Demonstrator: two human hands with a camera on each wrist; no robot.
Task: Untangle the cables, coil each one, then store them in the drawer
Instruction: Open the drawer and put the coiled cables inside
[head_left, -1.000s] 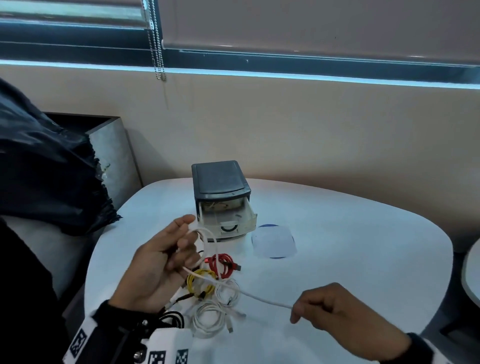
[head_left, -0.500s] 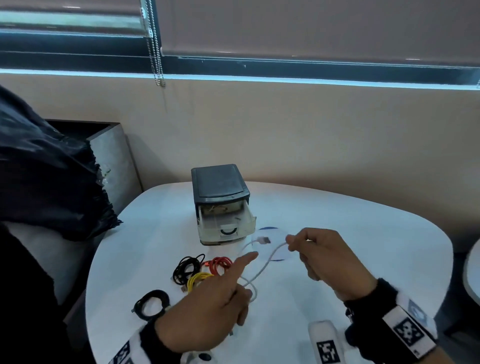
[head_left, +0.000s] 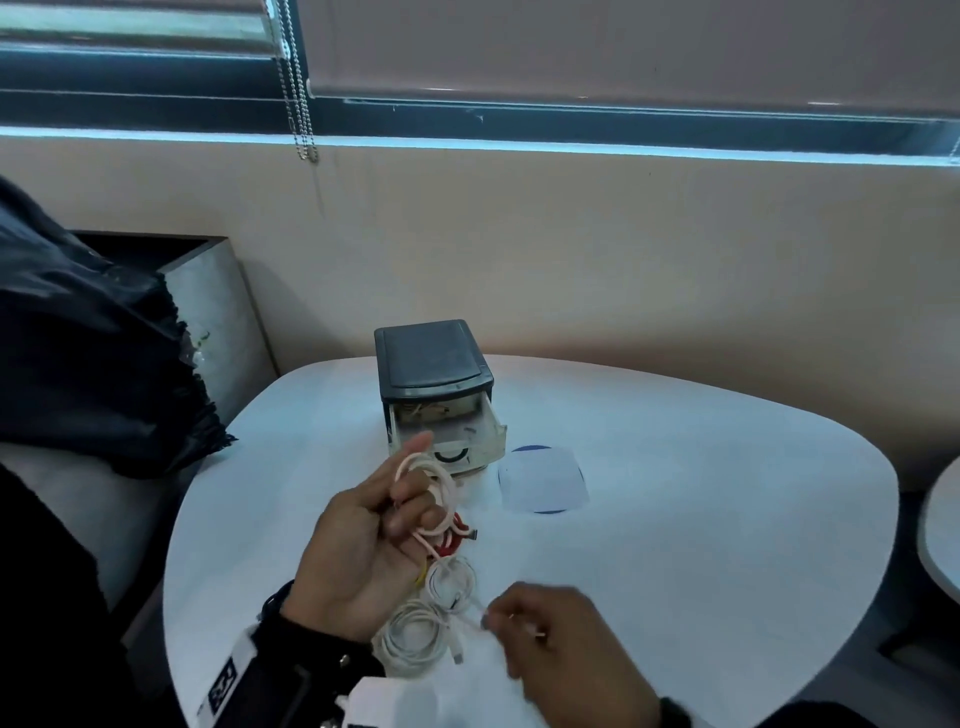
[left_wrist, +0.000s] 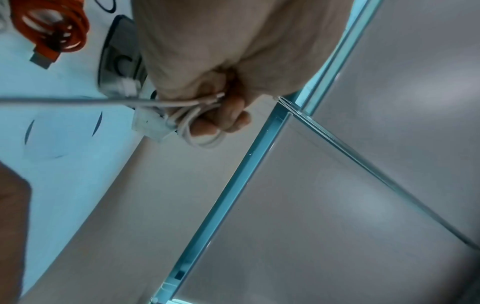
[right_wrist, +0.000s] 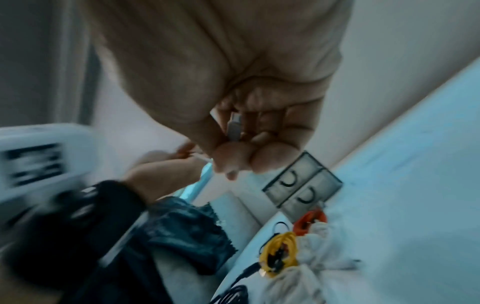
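**Winding the white cable, one loop at a time**

Head view: the left hand (head_left: 363, 540) is raised over the near-left part of the table (head_left: 701, 545), its fingers curled through several loops of the white cable (head_left: 434, 486). The right hand (head_left: 566, 639), near and blurred, pinches the cable's free end low over the table. Under the hands lie two white coils (head_left: 415, 636), with a red coil (head_left: 457, 535) and a bit of yellow just behind. Farther back stands the drawer unit (head_left: 434, 384), its top drawer (head_left: 467, 434) pulled open and facing the hands.

Left wrist view: the fingers (left_wrist: 228, 115) grip the bundled loops, and one strand (left_wrist: 64, 101) runs out taut to the left. The red coil (left_wrist: 55, 30) lies on the table beyond.

Right wrist view: thumb and fingers (right_wrist: 270, 158) are closed on the cable's plug (right_wrist: 233, 127). Lower right, the yellow coil (right_wrist: 281, 255) sits beside the white ones, the unit's two drawer fronts farther off.

The step in hand looks like coiling — only a short tail seems left. To do it well, I would keep light tension, lay each turn the same size beside the others on the left fingers, and tuck the plug end round the bundle so it will not spring open on the way to the drawer.
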